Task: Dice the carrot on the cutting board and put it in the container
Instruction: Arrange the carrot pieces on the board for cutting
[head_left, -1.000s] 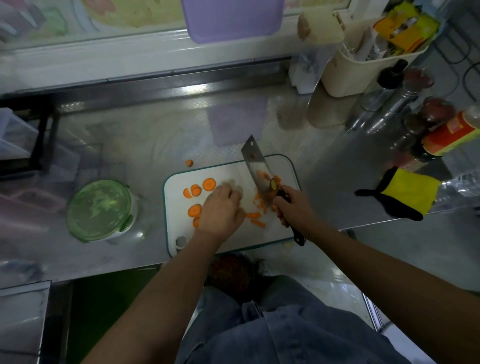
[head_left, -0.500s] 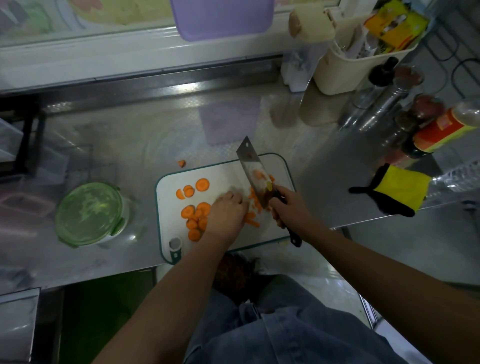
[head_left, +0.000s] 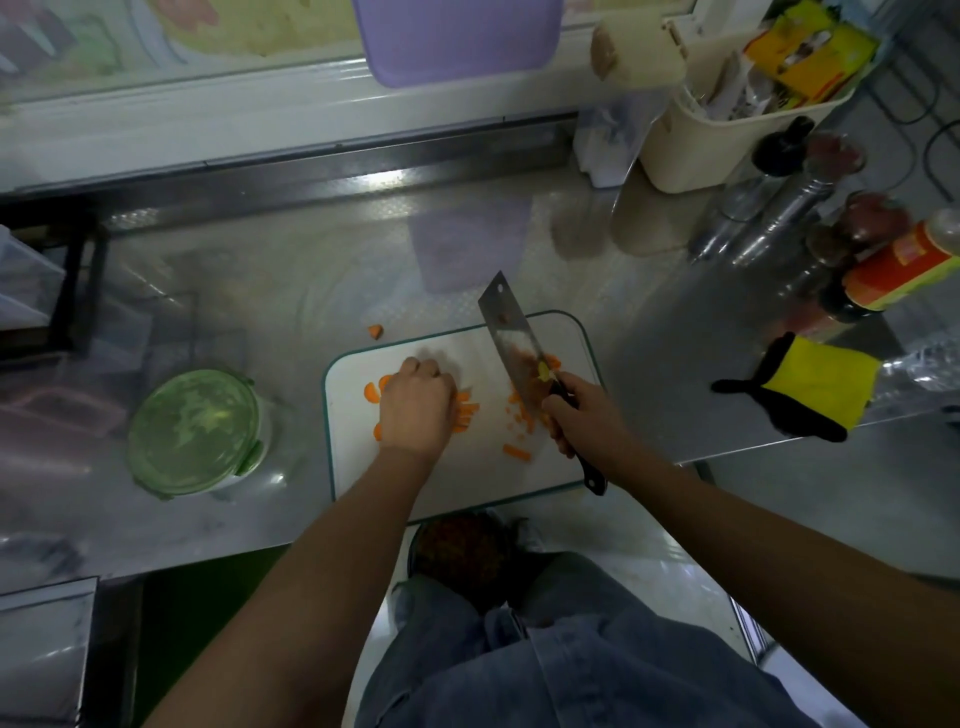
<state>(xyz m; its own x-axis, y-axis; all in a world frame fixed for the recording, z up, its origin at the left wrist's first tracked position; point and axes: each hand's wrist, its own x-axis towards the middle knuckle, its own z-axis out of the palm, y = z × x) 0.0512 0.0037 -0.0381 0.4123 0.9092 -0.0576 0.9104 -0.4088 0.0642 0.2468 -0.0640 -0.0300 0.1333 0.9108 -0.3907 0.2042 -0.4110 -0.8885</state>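
A white cutting board (head_left: 467, 483) with a green rim lies on the steel counter. Orange carrot slices (head_left: 372, 392) lie at its left, mostly under my left hand (head_left: 418, 402), whose curled fingers cover and gather them. Small cut carrot pieces (head_left: 517, 451) lie scattered at the board's right. My right hand (head_left: 579, 415) grips the black handle of a cleaver (head_left: 509, 338), its blade tilted over the board's right half with carrot bits stuck to it. A round container with a green lid (head_left: 195, 431) stands on the counter left of the board.
One carrot bit (head_left: 375, 331) lies on the counter behind the board. A yellow and black glove (head_left: 810, 387) lies at the right edge. Bottles (head_left: 898, 270), jars and a cream bin (head_left: 711, 140) crowd the back right. A purple board (head_left: 457, 36) leans at the back.
My left hand has slid left across the board onto the carrot slices. The cleaver has lifted slightly and stays over the right half, away from the left hand.
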